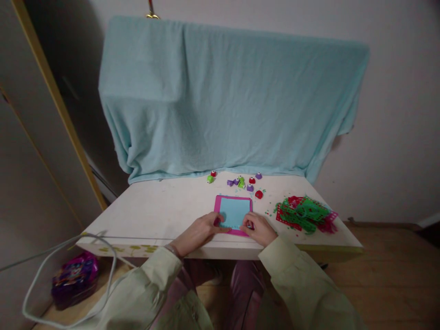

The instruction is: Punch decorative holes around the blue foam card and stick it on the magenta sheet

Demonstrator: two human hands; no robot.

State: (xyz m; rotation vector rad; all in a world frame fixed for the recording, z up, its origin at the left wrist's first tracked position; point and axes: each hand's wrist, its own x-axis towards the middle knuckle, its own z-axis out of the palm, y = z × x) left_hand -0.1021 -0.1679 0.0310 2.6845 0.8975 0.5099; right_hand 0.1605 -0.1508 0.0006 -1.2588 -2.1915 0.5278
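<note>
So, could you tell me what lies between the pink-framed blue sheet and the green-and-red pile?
In the head view, only tabletop with scattered paper bits separates sheet and pile.

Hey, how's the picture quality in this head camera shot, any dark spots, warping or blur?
Head view: dim, soft light with no glare; the upper left corner is in deep shadow. Wide-angle warping bends the table edges and the blue cloth. The left hand and right hand on the blue sheet look slightly soft, and the small punches lack detail.

Home room: small white craft table (154, 206), blue cloth (223, 101) draped behind, wood floor (388, 275), cupboard door (30, 151).
</note>
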